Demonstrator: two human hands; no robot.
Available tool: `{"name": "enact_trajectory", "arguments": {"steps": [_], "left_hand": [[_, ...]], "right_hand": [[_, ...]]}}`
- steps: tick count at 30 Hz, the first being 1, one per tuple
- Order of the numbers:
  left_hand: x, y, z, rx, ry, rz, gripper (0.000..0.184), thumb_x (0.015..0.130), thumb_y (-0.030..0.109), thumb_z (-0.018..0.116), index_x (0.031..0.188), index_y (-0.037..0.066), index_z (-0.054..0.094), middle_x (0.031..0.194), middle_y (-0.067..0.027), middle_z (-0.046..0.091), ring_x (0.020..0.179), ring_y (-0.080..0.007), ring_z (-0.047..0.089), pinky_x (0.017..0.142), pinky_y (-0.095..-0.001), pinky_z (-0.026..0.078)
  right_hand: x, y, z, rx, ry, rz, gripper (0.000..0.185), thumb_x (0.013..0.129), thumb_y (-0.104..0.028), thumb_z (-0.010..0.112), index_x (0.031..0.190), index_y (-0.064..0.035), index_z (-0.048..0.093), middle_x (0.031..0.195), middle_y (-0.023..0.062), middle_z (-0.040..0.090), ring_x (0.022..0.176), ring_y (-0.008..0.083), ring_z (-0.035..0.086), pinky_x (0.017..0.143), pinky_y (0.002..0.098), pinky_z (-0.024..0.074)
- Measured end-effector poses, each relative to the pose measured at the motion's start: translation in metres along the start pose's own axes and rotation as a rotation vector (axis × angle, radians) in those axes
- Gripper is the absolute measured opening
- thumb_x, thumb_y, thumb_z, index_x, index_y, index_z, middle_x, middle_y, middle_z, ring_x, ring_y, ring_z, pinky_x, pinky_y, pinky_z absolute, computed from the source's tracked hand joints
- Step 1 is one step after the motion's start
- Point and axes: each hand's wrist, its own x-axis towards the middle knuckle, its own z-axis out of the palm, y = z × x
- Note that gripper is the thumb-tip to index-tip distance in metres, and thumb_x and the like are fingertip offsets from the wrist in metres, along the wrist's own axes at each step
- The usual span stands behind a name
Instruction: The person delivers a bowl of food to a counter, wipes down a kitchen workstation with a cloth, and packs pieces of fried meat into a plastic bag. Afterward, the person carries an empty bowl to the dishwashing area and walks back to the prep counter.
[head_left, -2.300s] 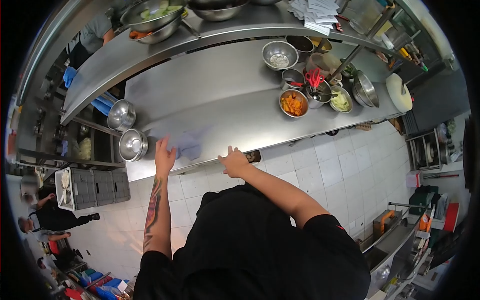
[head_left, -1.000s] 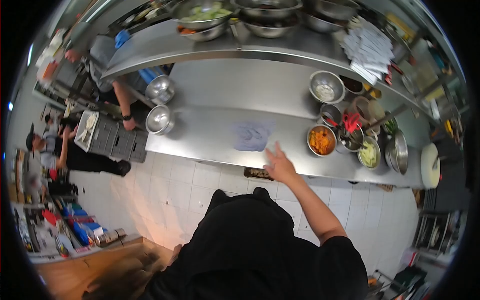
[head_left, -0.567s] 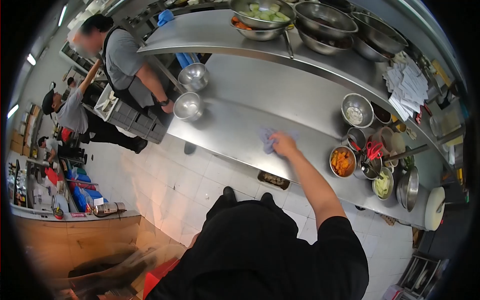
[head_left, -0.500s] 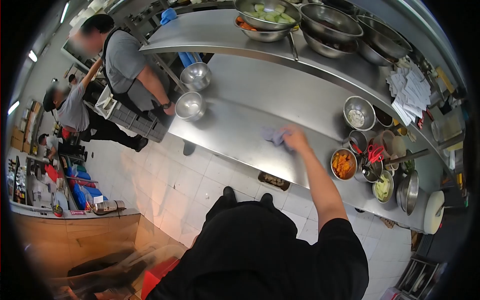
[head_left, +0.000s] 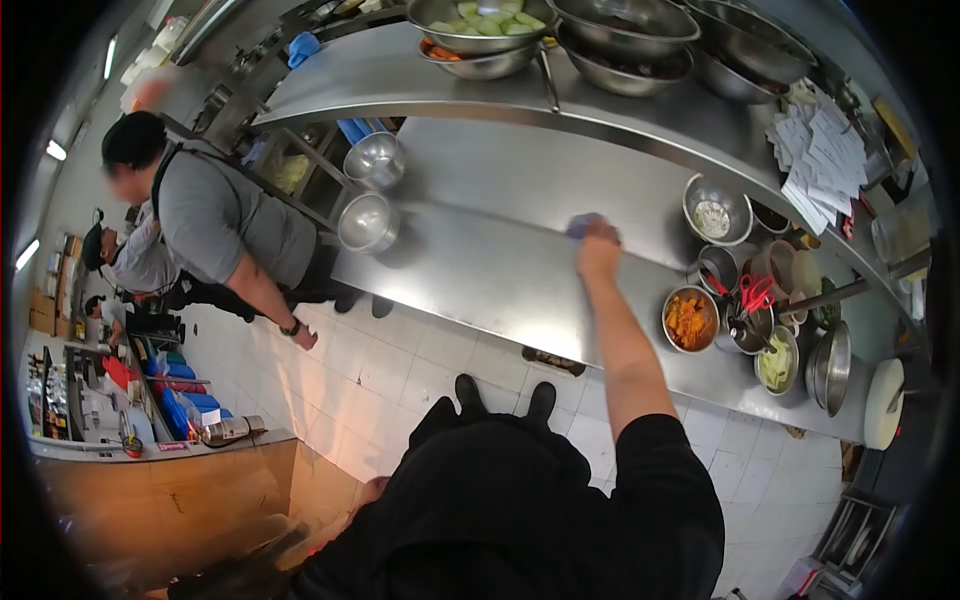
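My right hand (head_left: 598,250) is closed on a bluish-purple cloth (head_left: 579,226), pressed to the stainless steel worktable (head_left: 480,262) near its middle. Most of the cloth is hidden under the fingers, and the edges are blurred. Only a sliver of my left hand (head_left: 373,490) shows beside my black clothing, low at my left side; its fingers cannot be made out. To the right of the cloth stand a steel bowl (head_left: 718,210) with something whitish in it and a bowl of orange food pieces (head_left: 690,320).
Two steel bowls (head_left: 367,223) sit at the table's left end. Red-handled scissors (head_left: 755,292) and pale green slices (head_left: 775,363) are at the right. Overhead, a shelf (head_left: 380,80) bears bowls and papers (head_left: 818,160). A co-worker (head_left: 225,210) stands to the left.
My right hand has slid the cloth away from me, toward the back of the table. The co-worker at the left has turned away from the table, and the grey crate there is no longer seen.
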Motion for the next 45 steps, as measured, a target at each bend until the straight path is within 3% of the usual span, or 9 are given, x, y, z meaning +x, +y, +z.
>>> {"name": "enact_trajectory", "arguments": {"steps": [6,9,13,20,26,31,39,42,45], "left_hand": [[-0.006,0.139,-0.007,-0.203,0.005,0.079,0.036,0.091,0.021,0.063,0.118,-0.002,0.062,0.106,-0.0143,0.069,0.099,-0.0194,0.064,0.087,-0.0296,0.049],[0.011,0.162,0.002,-0.223,-0.042,0.171,0.035,0.089,0.017,0.066,0.119,-0.001,0.062,0.107,-0.0112,0.068,0.098,-0.0161,0.063,0.085,-0.0296,0.05],[0.015,0.164,0.018,-0.289,-0.08,0.191,0.034,0.09,0.019,0.065,0.119,0.0,0.062,0.106,-0.0116,0.069,0.097,-0.0172,0.063,0.084,-0.0295,0.049],[0.047,0.063,0.03,-0.137,-0.043,0.102,0.034,0.092,0.022,0.057,0.118,-0.001,0.062,0.103,-0.0134,0.07,0.095,-0.0205,0.065,0.085,-0.0319,0.049],[0.057,0.008,-0.004,0.013,-0.008,0.169,0.035,0.092,0.024,0.058,0.116,0.001,0.063,0.099,-0.0112,0.07,0.089,-0.0219,0.067,0.076,-0.0334,0.053],[0.058,0.02,-0.024,-0.247,0.026,0.052,0.034,0.09,0.025,0.06,0.116,0.003,0.065,0.089,-0.0069,0.069,0.069,-0.0126,0.064,0.051,-0.028,0.048],[0.102,0.0,-0.057,-0.348,-0.037,0.058,0.035,0.09,0.023,0.06,0.118,0.002,0.063,0.088,-0.0067,0.069,0.067,-0.0123,0.061,0.054,-0.0276,0.048],[0.136,-0.028,-0.062,-0.338,0.004,0.057,0.035,0.09,0.021,0.06,0.118,0.002,0.063,0.087,-0.0061,0.069,0.066,-0.0115,0.061,0.053,-0.0271,0.048],[0.115,0.006,-0.083,-0.331,0.107,-0.031,0.035,0.089,0.02,0.059,0.118,0.002,0.063,0.087,-0.0054,0.068,0.066,-0.0112,0.061,0.052,-0.0264,0.047]], "right_hand": [[-0.125,-0.177,-0.044,0.453,-0.271,-0.584,0.017,0.078,-0.016,0.061,0.093,-0.0177,0.067,0.097,0.0036,0.063,0.099,0.0275,0.055,0.086,0.043,0.0446],[-0.169,-0.225,-0.069,0.644,-0.804,-0.898,0.017,0.067,-0.01,0.069,0.082,-0.0185,0.07,0.103,0.0004,0.06,0.1,0.0252,0.053,0.081,0.0394,0.0475],[-0.183,-0.231,-0.117,0.718,-0.661,-0.865,0.026,0.067,-0.007,0.067,0.089,-0.019,0.071,0.114,-0.0002,0.058,0.101,0.0259,0.053,0.081,0.0389,0.0474],[-0.184,-0.07,-0.148,0.205,-0.339,-0.427,0.059,0.071,0.0,0.061,0.127,-0.0162,0.057,0.137,0.0096,0.047,0.104,0.0317,0.053,0.083,0.0416,0.0471],[-0.285,0.058,-0.197,-0.199,-0.141,0.235,0.05,0.076,-0.002,0.059,0.124,-0.0144,0.061,0.135,0.0182,0.051,0.114,0.0371,0.054,0.098,0.0454,0.044],[-0.315,0.076,-0.249,0.491,-0.079,0.932,0.039,0.072,-0.004,0.059,0.11,-0.0003,0.067,0.118,0.0183,0.06,0.108,0.0308,0.059,0.094,0.036,0.0461],[-0.206,-0.042,-0.178,0.32,0.059,0.087,0.04,0.076,-0.005,0.057,0.116,0.0,0.061,0.121,0.0182,0.057,0.106,0.0352,0.057,0.096,0.0399,0.0449],[-0.207,-0.137,-0.118,0.131,-0.206,0.235,0.046,0.076,-0.007,0.059,0.121,-0.0061,0.057,0.117,0.0199,0.055,0.103,0.0401,0.053,0.092,0.047,0.0451],[-0.212,-0.221,-0.095,0.449,-0.541,-0.344,0.05,0.07,-0.003,0.059,0.117,-0.0169,0.065,0.123,0.0129,0.057,0.107,0.0344,0.054,0.09,0.0417,0.047]]}}
